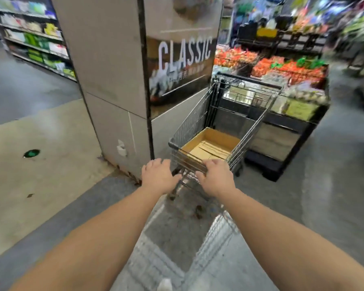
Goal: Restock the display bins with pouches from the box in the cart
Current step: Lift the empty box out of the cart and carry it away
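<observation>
Your right hand (215, 178) grips the cart (200, 122) handle, fingers curled over the bar. Your left hand (159, 177) is by the cart's left rear corner, fingers spread wide, holding nothing; contact with the cart can't be told. The box (210, 147) sits in the cart, open, no pouches showing. Pillar (111, 80) just left of the cart. Bins (282, 80) just beyond the cart, blurred.

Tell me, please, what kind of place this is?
Most likely a supermarket or grocery store. A wire shopping cart holding an open cardboard box stands before display bins of orange and green packaged goods, and stocked shelves line an aisle at the far left.
</observation>
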`<state>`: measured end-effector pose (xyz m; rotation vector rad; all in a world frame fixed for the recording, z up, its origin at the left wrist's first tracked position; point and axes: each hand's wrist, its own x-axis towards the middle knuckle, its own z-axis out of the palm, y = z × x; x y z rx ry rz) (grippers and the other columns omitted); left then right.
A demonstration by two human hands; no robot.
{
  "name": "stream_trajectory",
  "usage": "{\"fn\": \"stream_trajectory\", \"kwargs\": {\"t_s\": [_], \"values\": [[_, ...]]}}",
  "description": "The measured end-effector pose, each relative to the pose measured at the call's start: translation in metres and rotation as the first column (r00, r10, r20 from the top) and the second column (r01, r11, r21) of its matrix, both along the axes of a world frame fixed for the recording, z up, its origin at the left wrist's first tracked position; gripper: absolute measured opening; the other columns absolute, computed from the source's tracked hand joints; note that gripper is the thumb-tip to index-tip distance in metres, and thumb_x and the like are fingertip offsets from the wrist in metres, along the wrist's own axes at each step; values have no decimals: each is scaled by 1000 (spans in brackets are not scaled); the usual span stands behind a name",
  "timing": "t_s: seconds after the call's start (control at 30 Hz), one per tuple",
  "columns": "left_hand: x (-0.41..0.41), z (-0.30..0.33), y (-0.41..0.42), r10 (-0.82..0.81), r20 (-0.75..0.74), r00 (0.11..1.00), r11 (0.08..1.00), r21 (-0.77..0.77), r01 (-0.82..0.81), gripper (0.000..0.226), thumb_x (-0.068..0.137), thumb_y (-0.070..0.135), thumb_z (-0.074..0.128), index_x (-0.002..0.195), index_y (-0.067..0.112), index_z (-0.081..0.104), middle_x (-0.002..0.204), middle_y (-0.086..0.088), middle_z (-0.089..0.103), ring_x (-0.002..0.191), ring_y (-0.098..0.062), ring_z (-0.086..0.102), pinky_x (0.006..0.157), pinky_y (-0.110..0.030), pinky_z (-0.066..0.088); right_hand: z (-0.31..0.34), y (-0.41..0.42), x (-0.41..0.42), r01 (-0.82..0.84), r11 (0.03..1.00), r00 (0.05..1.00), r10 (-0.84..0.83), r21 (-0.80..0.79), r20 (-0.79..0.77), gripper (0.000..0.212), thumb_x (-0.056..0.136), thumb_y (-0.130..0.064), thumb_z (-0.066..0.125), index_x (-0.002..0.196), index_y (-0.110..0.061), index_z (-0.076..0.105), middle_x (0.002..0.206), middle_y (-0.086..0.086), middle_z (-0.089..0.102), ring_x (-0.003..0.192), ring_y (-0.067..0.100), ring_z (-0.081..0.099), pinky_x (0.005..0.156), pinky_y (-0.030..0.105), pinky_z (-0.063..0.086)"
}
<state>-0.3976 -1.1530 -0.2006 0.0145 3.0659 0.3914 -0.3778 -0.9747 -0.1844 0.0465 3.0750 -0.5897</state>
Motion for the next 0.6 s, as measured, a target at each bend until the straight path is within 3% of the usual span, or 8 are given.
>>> {"fn": "stream_trajectory", "kwargs": {"t_s": [0.27, 0.33, 0.47, 0.6], "values": [[-174, -18, 67, -109, 88, 990, 994, 36, 106, 66, 82, 67, 51, 132, 26, 48, 136, -5, 52, 127, -29, 46, 105, -46, 39, -6, 91, -137, 247, 965, 965, -238, -82, 113, 55, 93, -46, 52, 142, -24, 42, 145, 4, 40, 134, 27, 34, 106, 43, 39], [-203, -27, 87, -121, 134, 984, 992, 49, 116, 72, 83, 68, 52, 139, 24, 43, 141, -5, 49, 129, -30, 44, 107, -46, 38, -20, 114, -159, 275, 957, 954, -259, -96, 151, 55, 93, -46, 53, 143, -25, 41, 146, 4, 40, 135, 26, 33, 106, 43, 38], [-266, -50, 129, -61, 180, 982, 996, 81, 47, 77, 80, 68, 56, 143, 25, 40, 143, -4, 48, 130, -28, 45, 108, -46, 39, -36, 165, -227, 298, 951, 945, -282, -78, 168, 55, 92, -47, 52, 141, -26, 42, 143, 3, 43, 133, 26, 35, 106, 44, 39], [-319, -82, 173, 72, 268, 961, 989, 103, -103, 76, 80, 67, 57, 141, 24, 41, 140, -6, 50, 127, -29, 47, 104, -46, 42, -52, 222, -304, 212, 976, 960, -201, -38, 196, 57, 92, -47, 53, 143, -24, 40, 143, 4, 43, 133, 26, 36, 107, 46, 39]]}}
